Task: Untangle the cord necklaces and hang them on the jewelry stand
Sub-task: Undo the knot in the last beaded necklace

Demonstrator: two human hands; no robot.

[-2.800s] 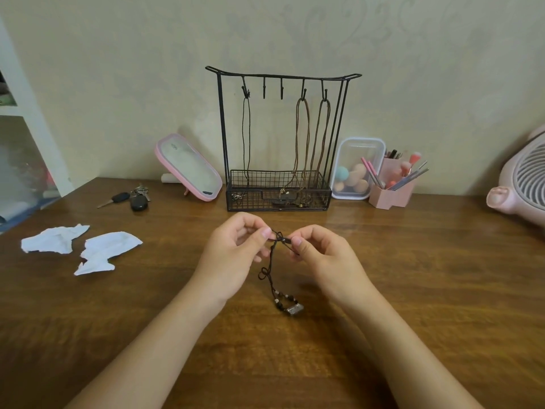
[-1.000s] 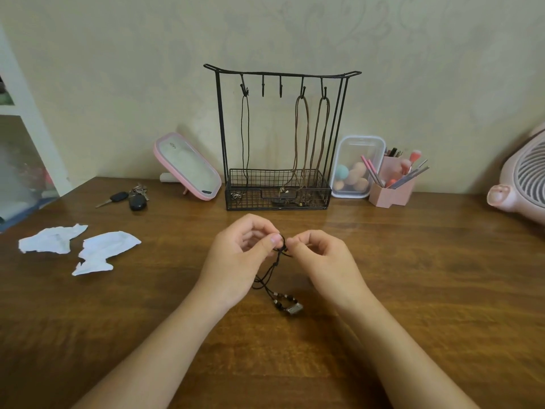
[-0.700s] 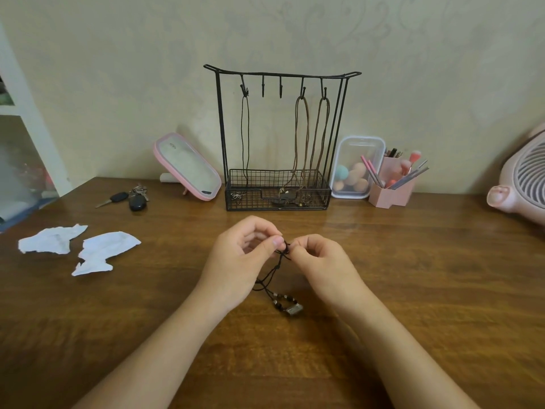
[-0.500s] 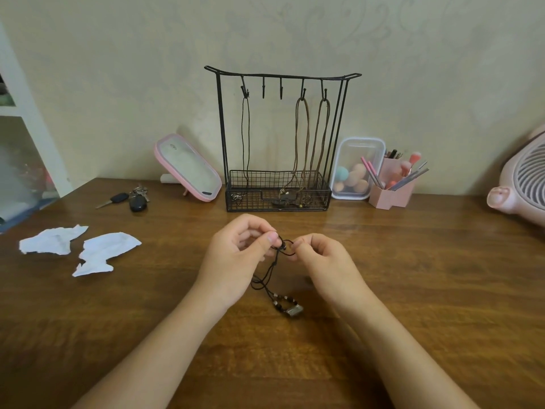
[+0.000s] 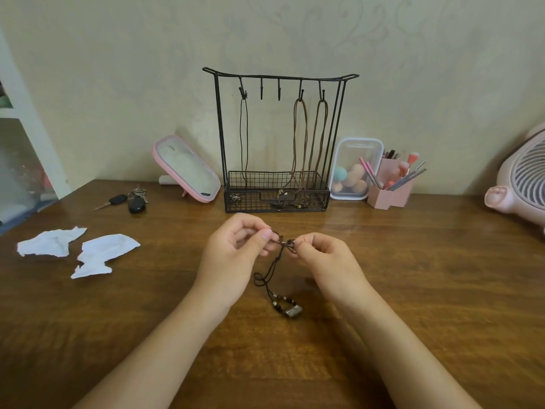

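A pale cream wall (image 5: 118, 69) fills the upper half of the view, plain at 10 o'clock and faintly patterned with scrolls toward 1 o'clock. Below it a dark brown wooden tabletop (image 5: 442, 290) with visible grain runs down to the 6 o'clock edge. At 9 o'clock a white shelf unit (image 5: 32, 134) stands beside the tabletop, its contents blurred. Soft, even light leaves a dull sheen on the wood just right of centre

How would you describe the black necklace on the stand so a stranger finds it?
Look at the black wire jewelry stand against the wall. Three necklaces hang from its bar. The black cord necklace takes the leftmost hook; both brown necklaces hang further right.
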